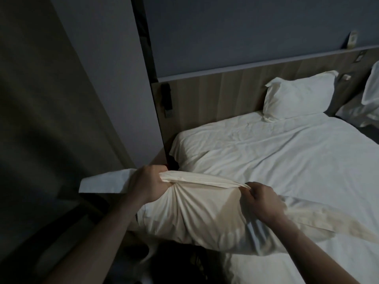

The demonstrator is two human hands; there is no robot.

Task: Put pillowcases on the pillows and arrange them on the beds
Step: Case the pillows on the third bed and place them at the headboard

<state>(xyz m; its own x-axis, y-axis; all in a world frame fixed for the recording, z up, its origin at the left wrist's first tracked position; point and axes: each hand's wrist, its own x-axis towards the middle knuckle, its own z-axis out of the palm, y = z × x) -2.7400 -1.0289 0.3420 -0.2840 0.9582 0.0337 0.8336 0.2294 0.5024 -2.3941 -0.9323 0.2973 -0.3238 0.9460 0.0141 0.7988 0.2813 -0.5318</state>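
White cotton-like fabric fills the lower centre of the head view: a pillow in its pillowcase [190, 218] lies at the near left edge of the bed [287, 156], partly overhanging the mattress side. The left hand [146, 185] grips the far left corner of the case, its fingers curled tight around a bunch of cloth, so that creases fan out from the fist across the case. A flat flap of the fabric [104, 184] sticks out to the left beyond this hand, over the dark floor. The right hand [260, 198] pinches the open hem of the case farther right, thumb and fingers closed together on the folded edge. Between the two hands the hem runs as a taut, slightly raised band.

A second pillow [297, 97], already cased, rests at the head of the bed, leaning against the wooden headboard [215, 93], well apart from the hands. The bedsheet is white and wrinkled. At the right border, part of another pillow [371, 87] and bedding show on a neighbouring bed; little of them is visible. A dark fitting [166, 99] is mounted on the left end of the headboard, and a small pale object [353, 38] stands on the ledge above it at upper right. A grey wall [235, 33] rises behind, and a dark curtain-like surface [41, 89] fills the left.
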